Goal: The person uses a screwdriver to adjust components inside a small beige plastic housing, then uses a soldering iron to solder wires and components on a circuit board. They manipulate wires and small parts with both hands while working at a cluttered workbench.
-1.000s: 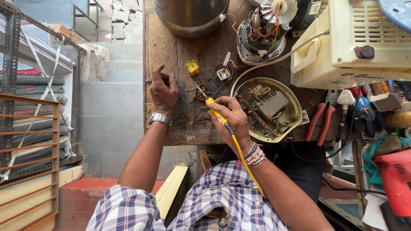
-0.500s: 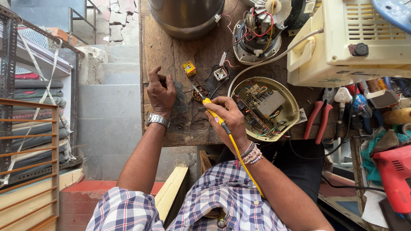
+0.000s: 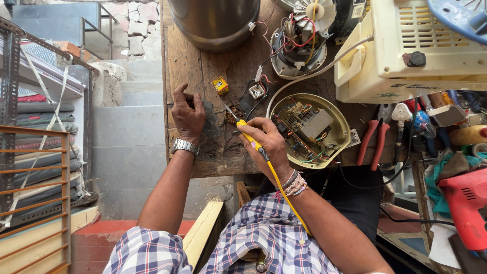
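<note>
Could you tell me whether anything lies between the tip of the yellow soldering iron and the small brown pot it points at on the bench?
Nothing visible does. The right hand holds the yellow soldering iron, whose tip reaches the small brown pot with bare wood around it.

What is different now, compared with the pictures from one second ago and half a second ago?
Very little changed. The right hand keeps its grip on the yellow soldering iron, and its tip shifted only slightly, staying near the small brown pot. The left hand stays resting on the wooden bench, fingers bent. The round circuit board housing, the red pliers and the metal pot did not move.
</note>
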Action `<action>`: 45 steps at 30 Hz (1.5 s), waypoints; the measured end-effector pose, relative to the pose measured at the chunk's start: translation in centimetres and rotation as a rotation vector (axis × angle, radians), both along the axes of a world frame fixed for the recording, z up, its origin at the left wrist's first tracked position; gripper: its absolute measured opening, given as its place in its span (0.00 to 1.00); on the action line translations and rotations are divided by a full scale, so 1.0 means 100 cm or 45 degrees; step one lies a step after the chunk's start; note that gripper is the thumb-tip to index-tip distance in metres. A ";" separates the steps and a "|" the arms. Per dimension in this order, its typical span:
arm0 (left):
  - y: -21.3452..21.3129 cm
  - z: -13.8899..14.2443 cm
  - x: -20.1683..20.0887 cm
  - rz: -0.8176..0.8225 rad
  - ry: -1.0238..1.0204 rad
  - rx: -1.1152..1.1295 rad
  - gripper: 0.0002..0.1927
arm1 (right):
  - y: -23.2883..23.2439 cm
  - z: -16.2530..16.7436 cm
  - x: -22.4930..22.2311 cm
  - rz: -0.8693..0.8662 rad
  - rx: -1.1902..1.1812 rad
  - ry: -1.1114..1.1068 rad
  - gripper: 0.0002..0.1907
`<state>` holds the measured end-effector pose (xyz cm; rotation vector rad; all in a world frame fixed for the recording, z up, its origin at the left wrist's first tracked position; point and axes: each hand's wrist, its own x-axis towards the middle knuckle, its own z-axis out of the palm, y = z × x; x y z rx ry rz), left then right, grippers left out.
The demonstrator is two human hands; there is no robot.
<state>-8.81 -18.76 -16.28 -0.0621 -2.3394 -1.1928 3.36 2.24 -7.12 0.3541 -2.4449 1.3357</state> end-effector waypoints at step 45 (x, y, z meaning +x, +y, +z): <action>-0.012 -0.047 0.005 -0.055 0.064 0.002 0.17 | 0.151 0.138 0.147 -0.702 0.281 0.022 0.10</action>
